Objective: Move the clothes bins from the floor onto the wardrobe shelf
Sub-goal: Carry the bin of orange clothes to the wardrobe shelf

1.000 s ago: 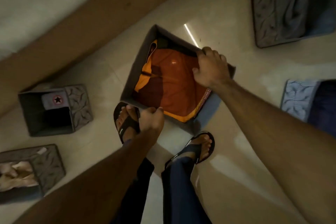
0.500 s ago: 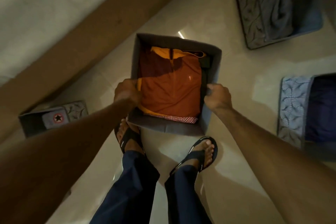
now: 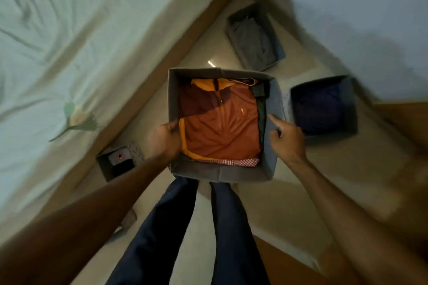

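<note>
A grey fabric bin [image 3: 208, 173] with a folded orange shirt [image 3: 220, 129] inside hangs in the air above my legs, held level. My left hand [image 3: 165, 140] grips its left wall, thumb inside the rim. My right hand [image 3: 286, 139] grips its right wall with the forefinger stretched along the rim. Three other bins stand on the floor: a grey one with grey clothes [image 3: 254, 37] at the back, a dark one with navy clothes [image 3: 324, 109] on the right, and a small one with a star-logo item [image 3: 119, 161] on the left.
A bed with a pale sheet [image 3: 69, 41] and a brown wooden frame [image 3: 148, 90] runs along the left. A light wall [image 3: 359, 18] rises at the back right. Brown wood [image 3: 405, 120] shows at the right edge. My legs in dark trousers [image 3: 180, 227] stand below the bin.
The orange-shirt bin has come up off the floor in both hands and now hides my feet. My view has risen, so the bed and wall have come into sight.
</note>
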`<action>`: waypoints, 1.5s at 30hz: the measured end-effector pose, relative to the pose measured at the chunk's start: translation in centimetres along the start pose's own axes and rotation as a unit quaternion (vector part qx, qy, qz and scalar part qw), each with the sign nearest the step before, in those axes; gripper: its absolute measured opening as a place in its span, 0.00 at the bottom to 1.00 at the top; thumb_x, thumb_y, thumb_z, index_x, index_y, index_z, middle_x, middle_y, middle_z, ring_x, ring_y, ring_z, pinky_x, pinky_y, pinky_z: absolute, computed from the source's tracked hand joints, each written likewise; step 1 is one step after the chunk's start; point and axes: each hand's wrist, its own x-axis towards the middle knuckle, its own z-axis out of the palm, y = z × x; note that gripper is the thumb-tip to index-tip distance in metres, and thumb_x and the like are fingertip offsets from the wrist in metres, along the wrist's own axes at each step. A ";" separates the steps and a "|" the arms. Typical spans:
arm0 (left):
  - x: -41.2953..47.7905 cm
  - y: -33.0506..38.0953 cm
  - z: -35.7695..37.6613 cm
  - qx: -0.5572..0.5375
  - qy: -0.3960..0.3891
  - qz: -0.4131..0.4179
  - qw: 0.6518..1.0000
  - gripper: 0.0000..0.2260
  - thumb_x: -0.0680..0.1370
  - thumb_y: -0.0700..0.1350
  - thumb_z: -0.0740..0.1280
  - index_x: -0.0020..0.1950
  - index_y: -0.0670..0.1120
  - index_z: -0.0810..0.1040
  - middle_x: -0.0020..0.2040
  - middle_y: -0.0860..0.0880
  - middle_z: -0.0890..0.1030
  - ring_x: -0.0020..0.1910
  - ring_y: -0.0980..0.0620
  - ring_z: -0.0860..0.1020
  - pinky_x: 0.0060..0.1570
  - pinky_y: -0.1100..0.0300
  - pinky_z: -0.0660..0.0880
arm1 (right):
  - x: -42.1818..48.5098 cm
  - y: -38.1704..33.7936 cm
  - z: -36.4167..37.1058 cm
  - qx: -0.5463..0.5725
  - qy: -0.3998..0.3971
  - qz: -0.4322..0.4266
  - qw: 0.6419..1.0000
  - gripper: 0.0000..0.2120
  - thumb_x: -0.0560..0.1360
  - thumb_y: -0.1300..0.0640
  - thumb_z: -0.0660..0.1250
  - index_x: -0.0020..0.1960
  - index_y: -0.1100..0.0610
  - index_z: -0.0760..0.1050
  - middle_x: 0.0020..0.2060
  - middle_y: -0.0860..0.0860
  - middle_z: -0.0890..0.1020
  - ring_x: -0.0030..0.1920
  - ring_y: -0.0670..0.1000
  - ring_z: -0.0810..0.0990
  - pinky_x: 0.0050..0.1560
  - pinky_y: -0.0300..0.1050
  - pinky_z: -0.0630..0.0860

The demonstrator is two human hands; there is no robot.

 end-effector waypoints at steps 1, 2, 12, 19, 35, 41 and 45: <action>-2.5 1.7 -1.7 0.009 0.003 0.012 1.000 0.18 0.79 0.40 0.60 0.67 0.51 0.76 0.60 0.44 0.81 0.53 0.49 0.79 0.48 0.62 0.69 | -2.3 -0.6 -2.6 0.015 0.015 -0.010 1.000 0.22 0.75 0.64 0.60 0.69 0.56 0.72 0.63 0.55 0.78 0.48 0.53 0.83 0.51 0.43 0.77; -4.4 2.9 -3.1 0.020 0.004 0.023 1.000 0.18 0.78 0.40 0.60 0.67 0.51 0.76 0.61 0.44 0.81 0.54 0.47 0.79 0.49 0.61 0.71 | -4.2 -1.0 -4.9 0.032 0.034 -0.015 0.999 0.22 0.75 0.64 0.59 0.68 0.56 0.73 0.62 0.55 0.79 0.51 0.55 0.83 0.53 0.45 0.77; -18.9 16.6 -10.1 0.105 -0.050 0.201 0.973 0.23 0.75 0.38 0.61 0.69 0.49 0.74 0.66 0.47 0.78 0.55 0.46 0.81 0.57 0.55 0.76 | -20.1 -1.1 -20.6 0.060 0.163 0.062 0.983 0.20 0.77 0.65 0.58 0.67 0.56 0.75 0.57 0.57 0.83 0.52 0.57 0.82 0.51 0.45 0.77; -20.6 26.7 -6.8 0.146 -0.105 0.347 0.921 0.21 0.77 0.38 0.62 0.69 0.49 0.73 0.64 0.45 0.79 0.48 0.46 0.82 0.49 0.54 0.80 | -24.2 1.8 -24.2 0.087 0.239 0.191 0.948 0.26 0.77 0.66 0.59 0.74 0.54 0.63 0.46 0.60 0.83 0.37 0.56 0.78 0.37 0.43 0.70; -32.9 50.9 6.7 0.236 -0.256 0.593 0.726 0.13 0.79 0.44 0.63 0.61 0.46 0.80 0.59 0.42 0.82 0.57 0.41 0.79 0.51 0.59 0.70 | -36.7 10.0 -36.1 0.180 0.543 0.360 0.737 0.19 0.80 0.64 0.58 0.70 0.60 0.70 0.46 0.65 0.82 0.31 0.42 0.73 0.32 0.32 0.63; -42.7 56.1 14.8 0.251 -0.292 0.655 0.650 0.18 0.77 0.45 0.64 0.68 0.53 0.75 0.64 0.49 0.79 0.50 0.50 0.80 0.47 0.61 0.75 | -44.2 15.8 -40.1 0.164 0.630 0.379 0.657 0.18 0.79 0.67 0.58 0.67 0.58 0.74 0.51 0.61 0.84 0.27 0.31 0.74 0.24 0.26 0.66; -49.8 57.6 21.3 0.243 -0.344 0.673 0.608 0.19 0.73 0.49 0.66 0.65 0.55 0.77 0.57 0.51 0.83 0.38 0.55 0.81 0.37 0.61 0.77 | -50.0 21.0 -41.8 0.141 0.662 0.398 0.620 0.17 0.78 0.69 0.59 0.60 0.58 0.80 0.51 0.60 0.84 0.28 0.29 0.73 0.27 0.24 0.66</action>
